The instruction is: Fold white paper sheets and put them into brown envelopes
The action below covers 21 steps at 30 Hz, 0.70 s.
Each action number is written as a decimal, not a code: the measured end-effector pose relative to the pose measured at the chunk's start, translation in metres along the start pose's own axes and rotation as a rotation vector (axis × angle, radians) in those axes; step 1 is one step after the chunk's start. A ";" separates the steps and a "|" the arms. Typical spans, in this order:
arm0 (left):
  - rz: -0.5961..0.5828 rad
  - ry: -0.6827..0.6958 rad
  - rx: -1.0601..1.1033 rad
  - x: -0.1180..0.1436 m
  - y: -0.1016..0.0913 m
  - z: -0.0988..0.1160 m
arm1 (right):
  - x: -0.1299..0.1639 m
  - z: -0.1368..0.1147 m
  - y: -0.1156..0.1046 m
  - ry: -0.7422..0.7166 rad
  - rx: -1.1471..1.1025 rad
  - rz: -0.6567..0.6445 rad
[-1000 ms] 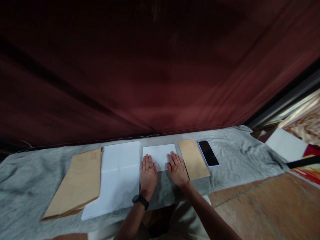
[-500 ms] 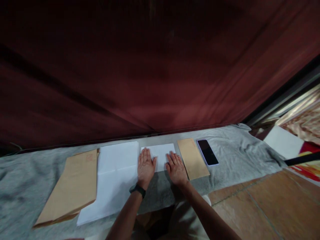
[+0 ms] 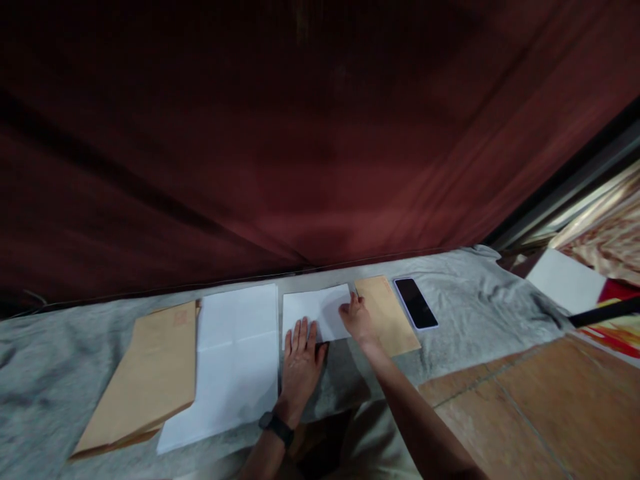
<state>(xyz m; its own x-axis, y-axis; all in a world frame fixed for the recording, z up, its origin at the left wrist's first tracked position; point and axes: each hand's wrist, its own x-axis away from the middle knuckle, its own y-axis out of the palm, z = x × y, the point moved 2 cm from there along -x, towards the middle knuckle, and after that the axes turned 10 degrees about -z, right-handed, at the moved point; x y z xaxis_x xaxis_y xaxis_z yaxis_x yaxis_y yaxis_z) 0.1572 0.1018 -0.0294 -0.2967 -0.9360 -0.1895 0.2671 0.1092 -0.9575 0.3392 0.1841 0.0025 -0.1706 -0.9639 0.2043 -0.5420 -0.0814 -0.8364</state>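
Observation:
A folded white sheet of paper (image 3: 320, 308) lies on the grey cloth in front of me. My left hand (image 3: 301, 357), a dark watch on its wrist, rests with outstretched fingers over the paper's near left edge. At the right edge of that sheet, my right hand (image 3: 357, 318) has its fingers curled in a pinch on the paper. A brown envelope (image 3: 387, 317) is partly beneath my right hand and forearm. Beyond it lies a phone (image 3: 416, 304) with a dark screen and a pale purple rim.
To the left lie larger white sheets (image 3: 237, 360) with a crease across them, overlapped by a stack of brown envelopes (image 3: 150, 373). Grey cloth (image 3: 480, 313) covers the narrow surface. A dark red panel (image 3: 320, 167) rises behind it, and tiled floor (image 3: 505, 407) shows at right.
My left hand has slid down toward me to the paper's near edge. My right hand has moved up from lying flat and closed its fingers at the right edge.

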 end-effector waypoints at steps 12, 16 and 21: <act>-0.023 0.029 0.023 0.000 0.000 -0.005 | 0.016 0.001 -0.013 0.172 -0.233 -0.058; -0.045 0.036 0.021 0.000 0.000 -0.007 | 0.017 0.005 -0.013 0.153 -0.392 -0.073; -0.061 0.042 0.088 0.001 -0.001 -0.011 | 0.027 0.009 -0.011 0.145 -0.695 -0.161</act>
<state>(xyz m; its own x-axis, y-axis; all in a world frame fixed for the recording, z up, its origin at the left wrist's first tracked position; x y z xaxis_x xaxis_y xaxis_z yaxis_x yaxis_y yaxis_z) 0.1464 0.1044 -0.0311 -0.3526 -0.9249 -0.1423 0.3264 0.0210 -0.9450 0.3484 0.1567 0.0128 -0.1259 -0.9065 0.4029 -0.9588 0.0069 -0.2840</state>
